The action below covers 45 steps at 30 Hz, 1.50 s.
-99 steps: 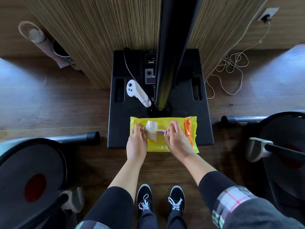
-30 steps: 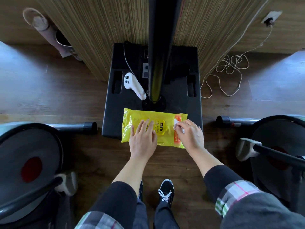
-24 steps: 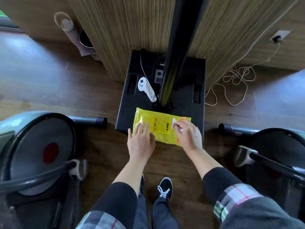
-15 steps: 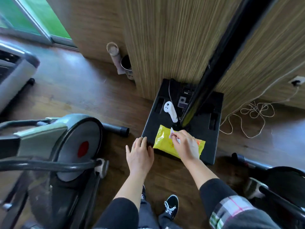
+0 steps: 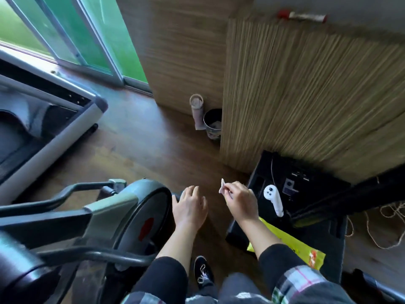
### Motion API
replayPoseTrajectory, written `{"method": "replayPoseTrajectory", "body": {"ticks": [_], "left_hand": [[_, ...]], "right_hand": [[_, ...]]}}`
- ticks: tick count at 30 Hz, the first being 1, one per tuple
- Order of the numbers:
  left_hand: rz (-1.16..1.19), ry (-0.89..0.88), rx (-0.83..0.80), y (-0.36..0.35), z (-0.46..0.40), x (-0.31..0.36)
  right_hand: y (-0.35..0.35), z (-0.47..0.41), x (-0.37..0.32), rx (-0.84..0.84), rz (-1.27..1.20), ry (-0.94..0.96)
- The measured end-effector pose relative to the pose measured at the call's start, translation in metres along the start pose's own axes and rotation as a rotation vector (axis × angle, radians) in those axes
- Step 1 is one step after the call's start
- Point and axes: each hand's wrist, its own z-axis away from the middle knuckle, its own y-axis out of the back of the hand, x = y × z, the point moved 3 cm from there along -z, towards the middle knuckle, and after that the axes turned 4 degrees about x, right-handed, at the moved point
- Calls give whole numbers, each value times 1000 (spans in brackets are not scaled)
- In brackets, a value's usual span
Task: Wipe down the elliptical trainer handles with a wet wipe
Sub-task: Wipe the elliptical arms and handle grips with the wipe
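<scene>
Dark brown wooden plank floor (image 5: 140, 145) bearing a grey elliptical trainer (image 5: 122, 218), a black square base plate (image 5: 328, 238) with a yellow plastic wipes packet (image 5: 291, 242) and white handheld controller (image 5: 274, 200), plus a dark round bin (image 5: 212, 123).

Black long sleeves pushed up the forearms, plaid shirt in grey, white and pink, grey trousers, black lace-up shoe (image 5: 203, 273)

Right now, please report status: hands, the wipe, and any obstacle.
Left hand open, empty. Right hand pinches wet wipe, held above floor. Elliptical trainer at left, handles not yet touched. No obstacle seen between.
</scene>
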Motion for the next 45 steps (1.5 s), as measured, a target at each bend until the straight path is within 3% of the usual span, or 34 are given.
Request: {"method": "replayPoseTrajectory", "body": {"ticks": [11, 17, 28, 37, 45], "left_hand": [[19, 42, -13, 39, -113, -22], [34, 86, 8, 56, -220, -33], [165, 354, 55, 106, -398, -59], [265, 583, 169, 149, -492, -143], [284, 777, 228, 202, -564, -277]], "right_hand": [[-50, -111, -29, 58, -27, 5], [-107, -208, -35, 45, -109, 33], [-204, -407, -77, -142, -191, 261], [-295, -513, -181, -290, -224, 421], [-414, -578, -321, -472, -275, 574]]}}
